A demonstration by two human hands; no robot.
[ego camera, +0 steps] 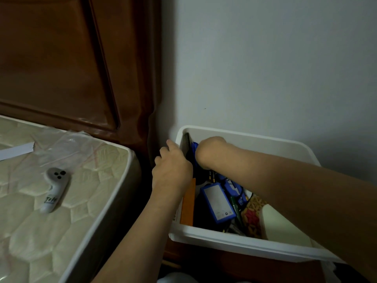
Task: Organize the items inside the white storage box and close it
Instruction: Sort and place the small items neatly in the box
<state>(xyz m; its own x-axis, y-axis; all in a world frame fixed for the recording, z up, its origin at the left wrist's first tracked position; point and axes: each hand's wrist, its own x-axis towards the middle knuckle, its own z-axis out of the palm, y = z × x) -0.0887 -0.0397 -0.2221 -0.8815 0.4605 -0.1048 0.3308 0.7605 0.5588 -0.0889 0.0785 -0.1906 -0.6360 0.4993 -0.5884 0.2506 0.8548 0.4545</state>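
At four o'clock, beside the bed, both hands work inside the white storage box [234, 241].

My left hand [172, 170] grips a dark flat item [186, 147] at the box's left wall; right hand [211, 152] dips in (its grip I cannot tell). Crowded blue case [218, 203] and orange board [188, 203] could jam things.

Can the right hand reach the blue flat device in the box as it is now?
Probably yes. The blue flat device lies uncovered on top in the white storage box, just under the right forearm; the right hand is already inside and would only need to pull back.
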